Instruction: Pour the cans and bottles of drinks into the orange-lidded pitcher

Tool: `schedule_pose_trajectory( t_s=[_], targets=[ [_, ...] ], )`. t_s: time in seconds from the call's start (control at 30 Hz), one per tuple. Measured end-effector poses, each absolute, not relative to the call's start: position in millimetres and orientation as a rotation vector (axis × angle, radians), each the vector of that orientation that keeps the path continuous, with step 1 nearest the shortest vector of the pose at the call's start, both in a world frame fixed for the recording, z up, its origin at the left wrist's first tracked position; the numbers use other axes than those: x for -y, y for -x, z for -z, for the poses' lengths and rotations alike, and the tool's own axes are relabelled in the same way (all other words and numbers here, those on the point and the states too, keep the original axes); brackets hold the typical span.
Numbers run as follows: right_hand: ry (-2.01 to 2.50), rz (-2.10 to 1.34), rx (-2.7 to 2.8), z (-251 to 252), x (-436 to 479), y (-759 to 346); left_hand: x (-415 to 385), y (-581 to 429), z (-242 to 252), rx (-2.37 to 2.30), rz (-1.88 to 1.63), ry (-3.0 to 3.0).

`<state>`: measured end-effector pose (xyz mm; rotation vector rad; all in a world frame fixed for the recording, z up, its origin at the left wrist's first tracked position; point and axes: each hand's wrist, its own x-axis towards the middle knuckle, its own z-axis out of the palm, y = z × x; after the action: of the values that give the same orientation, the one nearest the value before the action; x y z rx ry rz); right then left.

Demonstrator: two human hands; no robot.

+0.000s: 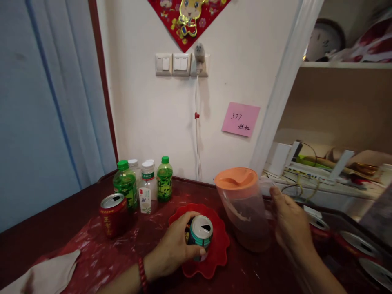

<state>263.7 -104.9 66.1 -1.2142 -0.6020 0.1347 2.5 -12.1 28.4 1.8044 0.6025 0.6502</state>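
My left hand [174, 247] is wrapped round a green and dark drink can [202, 229], its opened top facing up, over a red scalloped plate [219, 261]. Red beads circle that wrist. At the right, my right hand [290, 222] is closed on the clear handle of a plastic pitcher [245, 214], its fingers partly hidden. An orange lid [237, 178] covers the pitcher, which leans slightly and looks see-through. How much liquid is inside I cannot tell.
A red can [113, 216], green bottles [165, 179], white-capped bottles [148, 179] and a small carton [145, 200] stand at the back left. A cloth [45, 273] lies front left. More opened cans [359, 245] stand at the right, near a shelf with a router [306, 171].
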Motion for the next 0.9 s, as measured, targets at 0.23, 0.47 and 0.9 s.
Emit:
schedule_pose_trajectory(
  t_s=[0.23, 0.47, 0.9],
  targets=[
    [1.077, -0.241, 0.498, -45, 88, -261, 9, -3, -27, -0.589, -0.659, -1.816],
    [0.979, -0.294, 0.497, -10, 74, -274, 10, -5, -27, -0.588, -0.655, -1.781],
    [1.016, -0.176, 0.544, 0, 69, -278, 9, -6, -34, -0.591, -0.642, -1.840]
  ],
)
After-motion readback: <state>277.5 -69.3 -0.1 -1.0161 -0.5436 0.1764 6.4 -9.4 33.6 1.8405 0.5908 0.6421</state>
